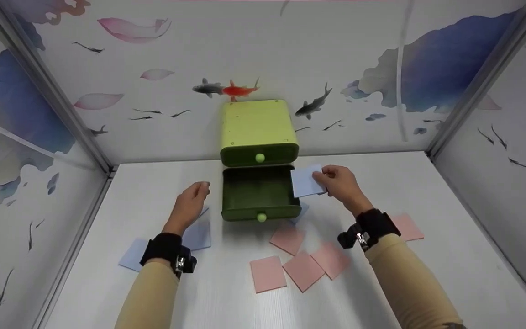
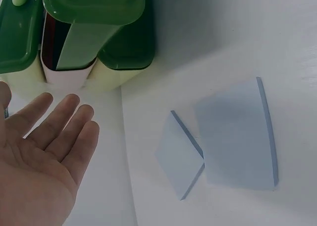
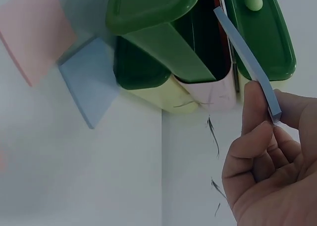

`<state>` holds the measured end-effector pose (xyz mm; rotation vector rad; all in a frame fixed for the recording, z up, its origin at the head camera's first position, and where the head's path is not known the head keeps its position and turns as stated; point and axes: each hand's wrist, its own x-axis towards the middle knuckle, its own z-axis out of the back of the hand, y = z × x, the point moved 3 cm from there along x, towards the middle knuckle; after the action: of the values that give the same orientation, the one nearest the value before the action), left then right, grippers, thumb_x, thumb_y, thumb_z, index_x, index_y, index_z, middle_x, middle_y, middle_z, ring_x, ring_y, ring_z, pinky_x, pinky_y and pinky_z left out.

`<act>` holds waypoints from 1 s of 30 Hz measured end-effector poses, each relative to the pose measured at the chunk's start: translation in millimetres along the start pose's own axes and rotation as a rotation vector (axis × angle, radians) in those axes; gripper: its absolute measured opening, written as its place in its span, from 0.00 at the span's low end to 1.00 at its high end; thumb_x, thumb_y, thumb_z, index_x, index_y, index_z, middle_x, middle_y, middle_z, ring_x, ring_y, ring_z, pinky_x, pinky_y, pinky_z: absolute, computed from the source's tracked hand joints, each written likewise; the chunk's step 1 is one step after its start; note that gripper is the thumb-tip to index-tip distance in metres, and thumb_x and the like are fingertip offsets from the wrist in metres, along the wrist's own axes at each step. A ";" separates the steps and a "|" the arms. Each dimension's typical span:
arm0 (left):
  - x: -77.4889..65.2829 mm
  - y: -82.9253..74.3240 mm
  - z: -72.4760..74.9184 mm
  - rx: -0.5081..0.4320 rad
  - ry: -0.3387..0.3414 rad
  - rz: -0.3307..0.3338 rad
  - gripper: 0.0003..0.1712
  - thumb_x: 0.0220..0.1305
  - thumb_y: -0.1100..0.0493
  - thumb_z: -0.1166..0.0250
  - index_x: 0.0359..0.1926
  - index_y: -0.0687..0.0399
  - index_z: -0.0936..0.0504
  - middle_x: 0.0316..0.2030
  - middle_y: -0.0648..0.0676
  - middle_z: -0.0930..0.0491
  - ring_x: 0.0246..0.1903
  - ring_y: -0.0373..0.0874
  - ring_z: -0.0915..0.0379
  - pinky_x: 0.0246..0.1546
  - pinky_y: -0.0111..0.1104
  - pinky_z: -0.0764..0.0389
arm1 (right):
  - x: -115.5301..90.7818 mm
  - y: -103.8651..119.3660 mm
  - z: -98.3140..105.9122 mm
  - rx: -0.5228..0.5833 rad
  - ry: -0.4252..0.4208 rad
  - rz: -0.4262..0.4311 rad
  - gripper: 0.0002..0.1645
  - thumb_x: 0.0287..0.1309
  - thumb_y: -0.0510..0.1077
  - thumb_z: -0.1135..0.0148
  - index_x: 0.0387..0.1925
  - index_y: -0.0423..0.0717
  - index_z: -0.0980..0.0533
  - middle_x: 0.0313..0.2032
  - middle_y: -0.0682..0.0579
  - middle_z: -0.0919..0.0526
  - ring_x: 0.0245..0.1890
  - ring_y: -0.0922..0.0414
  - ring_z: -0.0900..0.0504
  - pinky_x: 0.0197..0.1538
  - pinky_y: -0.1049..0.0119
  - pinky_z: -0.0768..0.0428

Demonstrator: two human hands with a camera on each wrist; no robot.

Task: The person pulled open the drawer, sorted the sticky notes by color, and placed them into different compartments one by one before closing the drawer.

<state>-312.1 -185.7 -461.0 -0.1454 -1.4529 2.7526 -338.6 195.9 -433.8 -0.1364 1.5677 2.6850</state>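
Observation:
Between thumb and forefinger, my right hand (image 1: 343, 185) pinches a thin blue sticky note pad (image 1: 304, 180) by its right edge. The pad is held up at the right side of a pulled-out green drawer (image 1: 244, 214), its left edge overlapping the drawer's side in the head view. In the right wrist view the pad (image 3: 250, 60) appears edge-on, near the drawer opening. My left hand (image 1: 189, 208) is raised to the left of the drawer and holds nothing. Its fingers (image 2: 81, 149) are spread and relaxed in the left wrist view.
The drawer belongs to a small yellow-green cabinet (image 1: 258, 121) standing against the back wall. Blue pads (image 1: 199, 235) lie at the left, and another blue pad (image 3: 91, 82) lies beside the cabinet's right. Several pink pads (image 1: 268, 274) are spread over the front and right of the white table (image 1: 226, 297).

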 end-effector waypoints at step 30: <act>-25.2 36.3 -50.4 0.035 0.120 -0.002 0.17 0.66 0.57 0.38 0.51 0.64 0.18 0.50 0.60 0.17 0.52 0.55 0.22 0.55 0.46 0.24 | 14.5 41.5 -73.1 -0.394 -0.049 0.157 0.29 0.61 0.48 0.37 0.11 0.53 0.41 0.12 0.59 0.45 0.14 0.60 0.42 0.20 0.68 0.46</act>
<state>-281.5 -166.4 -517.4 -0.3025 -1.3745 2.7136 -351.4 111.5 -434.8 0.0470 1.0593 3.0615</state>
